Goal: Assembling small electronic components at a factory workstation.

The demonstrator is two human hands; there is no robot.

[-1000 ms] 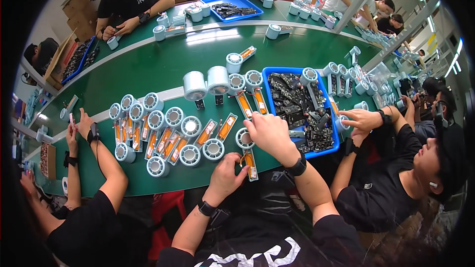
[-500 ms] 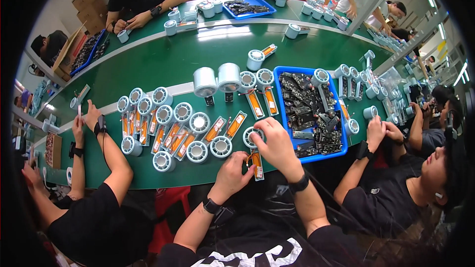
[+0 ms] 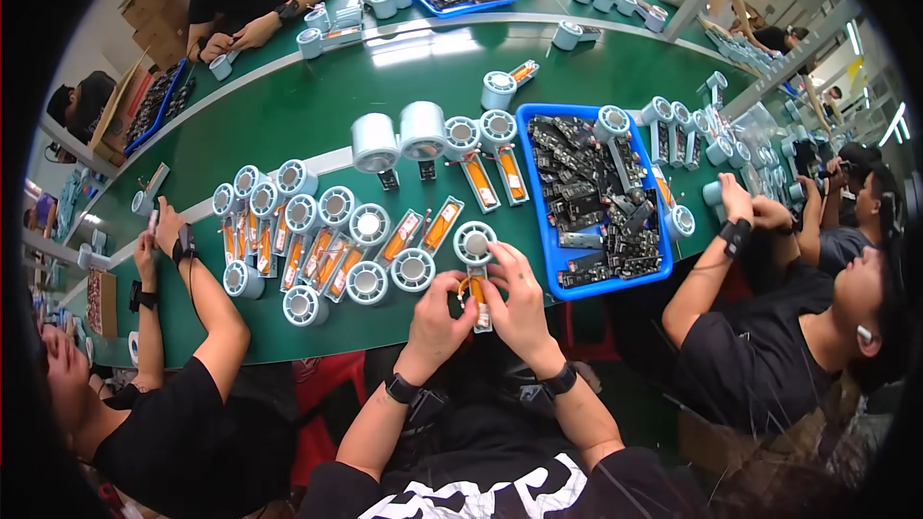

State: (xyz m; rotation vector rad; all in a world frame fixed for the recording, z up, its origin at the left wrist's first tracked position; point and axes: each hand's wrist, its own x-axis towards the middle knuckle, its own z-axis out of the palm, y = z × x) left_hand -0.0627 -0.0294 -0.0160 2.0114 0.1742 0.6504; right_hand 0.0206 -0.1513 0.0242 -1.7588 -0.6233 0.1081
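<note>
A light-blue handheld fan [image 3: 475,243] stands in front of me at the table's near edge, its round head pointing away. Its open handle shows an orange battery [image 3: 481,290] and thin wires [image 3: 466,288]. My left hand [image 3: 442,319] is closed at the handle's left side, thumb and fingertips pinching the wires. My right hand [image 3: 520,303] grips the fan from the right, fingers around the neck and upper handle. Some fingertips are hidden behind the handle. To the left lie several similar fans [image 3: 366,283] with open handles and orange batteries.
A blue tray [image 3: 663,274] of dark circuit boards stands right of my hands, with one fan resting on it. Two larger fan heads [image 3: 422,131] stand beyond on the green table [image 3: 317,338]. Co-workers' arms [image 3: 223,303] are at both sides; others work across the table.
My right hand has come down from the top of the fan's head to its neck and handle. My left hand has stayed at the wires. The view has shifted slightly.
</note>
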